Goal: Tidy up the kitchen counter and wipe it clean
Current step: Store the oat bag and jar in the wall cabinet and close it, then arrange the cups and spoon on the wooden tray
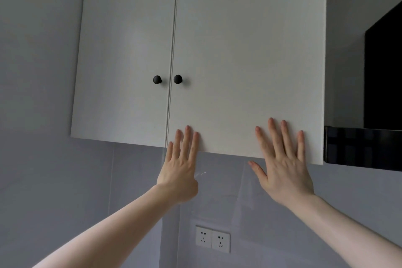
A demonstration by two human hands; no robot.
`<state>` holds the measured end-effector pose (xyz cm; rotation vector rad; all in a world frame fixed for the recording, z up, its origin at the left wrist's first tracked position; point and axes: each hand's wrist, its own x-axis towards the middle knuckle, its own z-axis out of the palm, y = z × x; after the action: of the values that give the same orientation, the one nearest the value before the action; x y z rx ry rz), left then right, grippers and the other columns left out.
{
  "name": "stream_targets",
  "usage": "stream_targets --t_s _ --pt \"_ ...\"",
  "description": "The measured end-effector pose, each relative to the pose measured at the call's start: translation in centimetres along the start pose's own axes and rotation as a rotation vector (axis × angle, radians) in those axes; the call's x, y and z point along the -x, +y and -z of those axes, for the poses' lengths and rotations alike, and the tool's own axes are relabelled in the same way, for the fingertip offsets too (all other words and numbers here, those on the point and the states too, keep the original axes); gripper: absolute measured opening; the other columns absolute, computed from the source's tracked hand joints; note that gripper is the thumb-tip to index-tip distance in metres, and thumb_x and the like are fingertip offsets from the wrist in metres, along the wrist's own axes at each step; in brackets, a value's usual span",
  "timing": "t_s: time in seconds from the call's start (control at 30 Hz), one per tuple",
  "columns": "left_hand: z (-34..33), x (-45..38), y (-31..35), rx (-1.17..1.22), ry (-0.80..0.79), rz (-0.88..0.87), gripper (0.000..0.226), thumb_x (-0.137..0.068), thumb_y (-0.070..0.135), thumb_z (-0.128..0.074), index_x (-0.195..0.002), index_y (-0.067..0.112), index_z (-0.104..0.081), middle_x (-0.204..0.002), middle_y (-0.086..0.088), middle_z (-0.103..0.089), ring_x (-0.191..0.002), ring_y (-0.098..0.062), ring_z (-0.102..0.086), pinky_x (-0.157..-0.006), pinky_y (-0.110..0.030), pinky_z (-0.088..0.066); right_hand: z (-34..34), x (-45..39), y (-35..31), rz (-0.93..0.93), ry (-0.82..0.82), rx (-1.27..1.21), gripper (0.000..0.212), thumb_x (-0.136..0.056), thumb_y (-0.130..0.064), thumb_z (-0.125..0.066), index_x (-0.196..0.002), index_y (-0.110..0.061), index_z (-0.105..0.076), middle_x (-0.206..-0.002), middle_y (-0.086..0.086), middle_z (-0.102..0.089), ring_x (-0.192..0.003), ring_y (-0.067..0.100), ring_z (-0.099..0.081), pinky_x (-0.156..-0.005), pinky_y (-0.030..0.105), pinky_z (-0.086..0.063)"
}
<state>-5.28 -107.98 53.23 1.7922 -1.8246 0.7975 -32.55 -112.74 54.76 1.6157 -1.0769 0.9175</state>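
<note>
Two bare arms reach upward toward a white wall cupboard; both hands lie flat against its right-hand door, fingers straight and spread, gripping nothing. The left hand rests its fingertips on the door's lower left corner, just beside the narrow seam between the two doors; its palm hangs below the door's bottom edge, in front of the grey wall. The right hand is placed well to the right of the left one, near the door's lower right corner; its four fingers are on the door while the thumb sticks out to the side below the edge.

Above the left hand, two round black knobs sit side by side, the left knob on the left door and the right knob on the right door; both doors appear closed (the seam between them is thin and even). Below and between the hands, a pair of white sockets is set in the wall. To the right of the right hand, a glossy black cooker hood adjoins the cupboard. The counter is out of view, below the frame.
</note>
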Motion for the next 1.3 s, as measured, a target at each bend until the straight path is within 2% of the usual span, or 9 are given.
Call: stream_targets --t_s 0.37,0.53,0.63,0.77,0.87,0.97,1.1,1.2,1.3 --pt "0.7 0.5 -0.9 -0.062 -0.075 -0.027 0.129 -0.077 0.027 -0.064 -0.150 0.019 0.042 -0.155 -0.003 0.051 -0.147 -0.030 0.041 -0.128 -0.049 0.006 0.3 -0.2 -0.6 -0.027 -0.093 -0.044 0.088 -0.095 -0.055 -0.050 -0.163 -0.019 -0.007 -0.169 0.015 0.009 -0.155 0.039 0.009 -0.122 0.065 -0.004" --pt "1.6 3.1 -1.5 -0.011 -0.166 -0.079 0.121 -0.077 0.035 -0.064 -0.159 0.026 0.025 -0.165 0.003 0.035 -0.150 -0.028 0.037 -0.128 -0.049 0.002 1.6 1.0 -2.0 -0.037 -0.231 -0.154 0.089 -0.095 -0.060 -0.046 -0.163 -0.021 -0.005 -0.168 0.014 0.016 -0.154 0.037 0.018 -0.122 0.063 -0.001" --pt "1.8 8.0 -0.6 0.136 -0.197 -0.077 0.116 -0.078 0.038 -0.063 -0.161 0.031 0.018 -0.167 0.009 0.029 -0.150 -0.024 0.038 -0.129 -0.047 0.004 4.1 3.4 -3.9 -0.113 -0.311 -0.412 0.078 -0.097 -0.064 -0.031 -0.163 -0.025 -0.012 -0.170 0.004 0.013 -0.155 0.023 0.018 -0.125 0.054 0.003" --pt "2.8 15.8 0.5 0.316 -0.201 -0.108 0.105 -0.082 0.040 -0.061 -0.162 0.040 0.008 -0.166 0.019 0.026 -0.151 -0.013 0.035 -0.127 -0.037 0.009 8.2 10.3 -6.9 -0.222 -0.345 -0.847 0.065 -0.101 -0.054 -0.045 -0.159 -0.036 -0.024 -0.169 -0.017 -0.002 -0.155 0.003 0.002 -0.126 0.038 -0.007" --pt "2.5 22.2 0.3 0.398 -0.244 -0.085 0.094 -0.085 0.042 -0.059 -0.162 0.043 -0.005 -0.167 0.024 0.019 -0.151 -0.005 0.030 -0.127 -0.032 0.005 10.7 16.7 -8.4 -0.311 -0.487 -1.085 0.061 -0.100 -0.046 -0.052 -0.156 -0.041 -0.028 -0.163 -0.031 -0.013 -0.148 -0.012 -0.009 -0.120 0.023 -0.017" --pt "1.1 29.4 0.3 0.485 -0.319 -0.011 0.084 -0.088 0.042 -0.063 -0.158 0.046 -0.019 -0.165 0.032 0.010 -0.152 0.003 0.022 -0.125 -0.026 -0.003 12.4 23.5 -9.9 -0.359 -0.755 -1.208 0.060 -0.099 -0.045 -0.054 -0.154 -0.044 -0.030 -0.159 -0.035 -0.019 -0.144 -0.019 -0.012 -0.121 0.021 -0.018" --pt "-1.2 37.8 1.2 0.586 -0.373 0.138 0.070 -0.090 0.043 -0.066 -0.151 0.051 -0.031 -0.160 0.041 -0.004 -0.151 0.011 0.009 -0.119 -0.017 -0.010 14.4 30.9 -11.4 -0.408 -0.936 -1.252 0.057 -0.098 -0.045 -0.056 -0.150 -0.047 -0.034 -0.156 -0.037 -0.024 -0.143 -0.018 -0.017 -0.120 0.018 -0.021" --pt "-2.9 43.1 2.8 0.635 -0.508 0.230 0.063 -0.090 0.045 -0.063 -0.144 0.057 -0.033 -0.155 0.047 -0.004 -0.149 0.014 0.004 -0.122 -0.022 -0.016 16.1 35.1 -12.6 -0.436 -1.052 -1.256 0.055 -0.098 -0.041 -0.058 -0.146 -0.051 -0.033 -0.154 -0.040 -0.023 -0.142 -0.020 -0.017 -0.109 0.001 -0.015" --pt "-4.3 47.4 4.5 0.639 -0.653 0.286 0.065 -0.088 0.048 -0.060 -0.146 0.055 -0.032 -0.157 0.042 -0.004 -0.154 0.004 -0.002 -0.126 -0.028 -0.017 17.4 39.1 -13.5 -0.454 -1.151 -1.233 0.056 -0.098 -0.037 -0.062 -0.142 -0.056 -0.033 -0.150 -0.045 -0.025 -0.141 -0.019 -0.021 -0.106 0.000 -0.018"
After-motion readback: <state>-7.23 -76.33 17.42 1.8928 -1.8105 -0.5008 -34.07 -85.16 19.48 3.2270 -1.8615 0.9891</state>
